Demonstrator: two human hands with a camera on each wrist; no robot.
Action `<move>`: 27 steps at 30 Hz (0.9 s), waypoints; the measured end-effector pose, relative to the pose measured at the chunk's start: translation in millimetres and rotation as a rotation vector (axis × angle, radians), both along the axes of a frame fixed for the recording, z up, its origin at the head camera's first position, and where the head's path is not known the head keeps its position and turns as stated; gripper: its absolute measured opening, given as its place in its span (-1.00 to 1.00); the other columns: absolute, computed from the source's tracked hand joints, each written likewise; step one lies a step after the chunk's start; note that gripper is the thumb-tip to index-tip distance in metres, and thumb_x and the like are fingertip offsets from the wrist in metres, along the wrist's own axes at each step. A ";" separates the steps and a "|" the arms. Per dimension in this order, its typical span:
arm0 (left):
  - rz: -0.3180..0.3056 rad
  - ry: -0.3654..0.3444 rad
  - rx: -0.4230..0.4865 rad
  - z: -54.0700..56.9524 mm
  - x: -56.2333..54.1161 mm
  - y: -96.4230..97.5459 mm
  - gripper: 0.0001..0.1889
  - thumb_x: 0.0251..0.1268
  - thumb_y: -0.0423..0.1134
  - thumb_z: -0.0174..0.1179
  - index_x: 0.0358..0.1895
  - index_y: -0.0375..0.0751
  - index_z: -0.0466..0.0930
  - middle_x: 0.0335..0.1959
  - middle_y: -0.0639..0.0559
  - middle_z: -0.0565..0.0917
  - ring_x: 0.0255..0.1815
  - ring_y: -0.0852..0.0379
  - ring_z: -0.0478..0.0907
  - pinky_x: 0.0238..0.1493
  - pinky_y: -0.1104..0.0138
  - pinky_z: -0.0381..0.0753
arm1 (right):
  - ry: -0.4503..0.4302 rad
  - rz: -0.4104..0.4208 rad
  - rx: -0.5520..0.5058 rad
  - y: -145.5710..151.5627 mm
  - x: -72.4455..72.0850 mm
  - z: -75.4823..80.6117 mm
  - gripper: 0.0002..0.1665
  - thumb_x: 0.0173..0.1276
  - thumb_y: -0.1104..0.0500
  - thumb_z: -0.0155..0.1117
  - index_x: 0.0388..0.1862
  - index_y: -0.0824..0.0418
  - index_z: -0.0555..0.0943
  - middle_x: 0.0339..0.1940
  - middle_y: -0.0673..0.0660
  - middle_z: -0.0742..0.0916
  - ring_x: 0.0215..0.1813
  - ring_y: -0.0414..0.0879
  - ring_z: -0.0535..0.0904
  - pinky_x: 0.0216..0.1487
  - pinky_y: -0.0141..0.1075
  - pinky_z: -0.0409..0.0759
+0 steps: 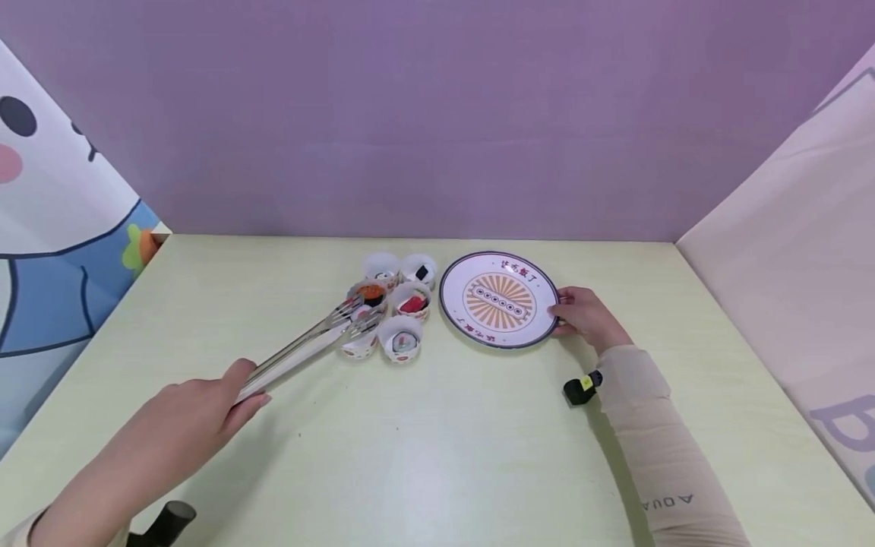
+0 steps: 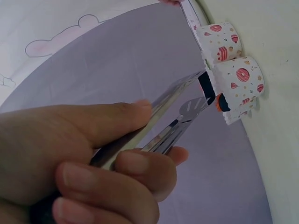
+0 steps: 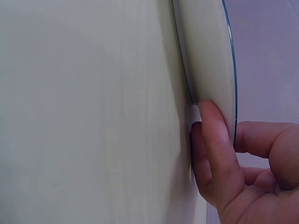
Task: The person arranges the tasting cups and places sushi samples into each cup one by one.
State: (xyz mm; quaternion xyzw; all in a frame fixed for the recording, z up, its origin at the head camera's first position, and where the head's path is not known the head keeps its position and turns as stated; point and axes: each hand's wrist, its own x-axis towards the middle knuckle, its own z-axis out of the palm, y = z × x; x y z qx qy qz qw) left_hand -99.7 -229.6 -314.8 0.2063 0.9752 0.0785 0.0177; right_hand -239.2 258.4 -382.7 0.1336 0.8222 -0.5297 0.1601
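Observation:
My left hand (image 1: 194,414) grips a pair of metal tongs (image 1: 304,353), thumb on one side and curled fingers on the other. Their slotted tips reach in among a cluster of small paper cups (image 1: 401,351). In the left wrist view a dark piece (image 2: 206,87) shows between the tips, right at the rim of a donut-print cup (image 2: 240,79). Orange-topped toy sushi (image 1: 372,293) sits in a cup beside the tips. On the right, my right hand (image 1: 588,315) pinches the rim of a round white plate (image 1: 499,300), thumb on top and fingers underneath.
Other cups hold a red-topped piece (image 1: 412,304), a black-and-white piece (image 1: 421,272) and a pale round piece (image 1: 404,342). A purple panel (image 1: 424,121) stands along the table's (image 1: 424,463) back edge, with printed panels at both sides.

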 end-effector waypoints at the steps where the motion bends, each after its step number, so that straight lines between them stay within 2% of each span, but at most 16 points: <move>1: 0.001 -0.004 -0.002 -0.2 0.1 -0.4 -0.70 0.34 -0.08 0.14 -0.10 -0.21 0.32 -0.76 0.20 0.30 -0.72 0.25 0.20 -0.61 0.31 0.24 | -0.002 0.000 0.001 0.0 0.1 0.2 -0.41 0.39 0.38 0.01 0.34 0.51 0.14 0.04 0.34 0.45 -0.32 -0.17 0.54 -0.24 -0.35 0.62; 8: 0.005 -0.048 -0.019 -0.2 -2.2 0.6 -0.68 0.33 -0.09 0.14 -0.08 -0.25 0.33 -0.72 0.18 0.34 -0.71 0.26 0.22 -0.61 0.32 0.26 | -0.006 0.000 -0.008 0.5 0.3 -0.4 -0.42 0.38 0.39 0.00 0.33 0.52 0.15 0.01 0.33 0.46 -0.34 -0.17 0.55 -0.26 -0.36 0.62; 15: 0.011 -0.041 -0.015 -0.7 -3.4 -0.4 -0.70 0.34 -0.10 0.14 -0.11 -0.24 0.33 -0.74 0.18 0.31 -0.72 0.24 0.21 -0.62 0.32 0.24 | 0.004 0.004 -0.014 0.6 -0.7 -0.1 -0.43 0.37 0.40 -0.01 0.32 0.54 0.15 -0.01 0.33 0.46 -0.36 -0.18 0.55 -0.27 -0.37 0.62; 24: 0.031 -0.127 -0.031 -5.7 -4.2 -3.7 -0.66 0.36 -0.06 0.10 -0.05 -0.26 0.34 -0.72 0.16 0.34 -0.71 0.23 0.24 -0.61 0.32 0.26 | -0.001 -0.001 -0.007 -0.4 -1.0 0.0 -0.42 0.38 0.40 -0.01 0.33 0.53 0.14 0.02 0.33 0.45 -0.35 -0.18 0.54 -0.28 -0.37 0.62; 27: 0.025 -0.136 -0.024 -7.0 -5.1 -2.8 -0.65 0.36 -0.05 0.10 -0.04 -0.26 0.34 -0.72 0.16 0.34 -0.72 0.23 0.23 -0.62 0.33 0.26 | -0.007 -0.006 0.004 -0.5 -0.8 0.2 -0.42 0.38 0.39 0.00 0.34 0.51 0.14 0.03 0.33 0.45 -0.34 -0.17 0.54 -0.28 -0.37 0.62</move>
